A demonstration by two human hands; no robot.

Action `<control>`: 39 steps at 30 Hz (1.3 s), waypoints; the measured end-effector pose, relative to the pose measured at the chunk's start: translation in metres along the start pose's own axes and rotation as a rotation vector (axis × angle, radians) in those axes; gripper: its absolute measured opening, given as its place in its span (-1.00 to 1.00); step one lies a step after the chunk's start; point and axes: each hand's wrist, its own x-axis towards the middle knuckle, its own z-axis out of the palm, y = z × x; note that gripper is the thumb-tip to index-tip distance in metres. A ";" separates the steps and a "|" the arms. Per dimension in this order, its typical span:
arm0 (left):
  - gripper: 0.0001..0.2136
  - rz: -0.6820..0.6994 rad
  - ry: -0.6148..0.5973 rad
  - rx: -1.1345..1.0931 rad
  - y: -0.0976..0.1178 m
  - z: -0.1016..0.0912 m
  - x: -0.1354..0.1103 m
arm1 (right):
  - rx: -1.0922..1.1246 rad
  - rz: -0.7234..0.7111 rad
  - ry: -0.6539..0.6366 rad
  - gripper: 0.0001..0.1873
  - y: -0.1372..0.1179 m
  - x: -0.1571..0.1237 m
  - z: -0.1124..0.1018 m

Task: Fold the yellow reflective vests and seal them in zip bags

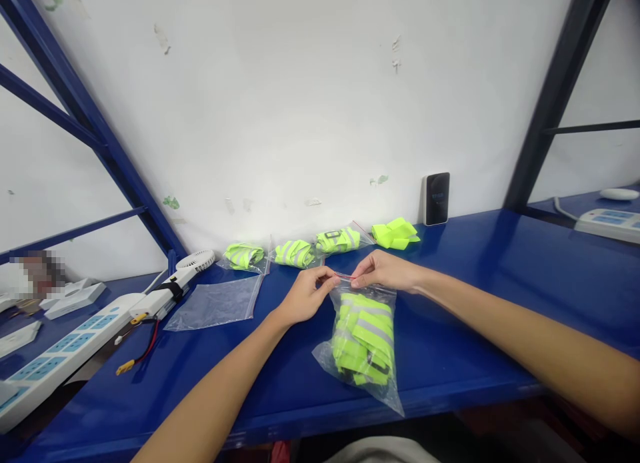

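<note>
A clear zip bag [325, 353] hangs over the front of the blue table, its red-lined zip edge towards the wall. Inside it is a folded neon-yellow reflective strap [364, 336] with grey stripes and a dark buckle. My left hand [309, 293] pinches the zip edge near its left end. Close beside it, my right hand [383, 271] pinches the same edge between thumb and fingers. A flat zip bag [217, 303] lies on the table left of my left hand.
Along the wall lie bagged yellow straps [243, 255], [295, 253], [337, 240] and a loose yellow bundle [396, 234]. A black-faced device [437, 198] stands at the back right. On the left are a white fan [197, 260], a power strip [65, 346] and a cable with yellow connectors [126, 367].
</note>
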 end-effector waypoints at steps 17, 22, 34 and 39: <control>-0.76 0.056 0.078 0.086 0.009 0.003 -0.001 | -0.025 -0.038 0.076 -0.82 -0.002 -0.001 0.007; -0.79 0.066 0.091 0.083 0.011 0.005 -0.002 | -0.003 -0.053 0.086 -0.85 -0.002 0.000 0.011; -0.81 -0.005 0.012 -0.049 0.008 0.009 0.000 | -0.101 -0.165 0.111 -0.88 -0.004 0.000 0.021; -0.85 -0.001 0.012 0.024 0.012 0.008 0.000 | -0.218 -0.206 0.130 -0.89 -0.004 -0.001 0.024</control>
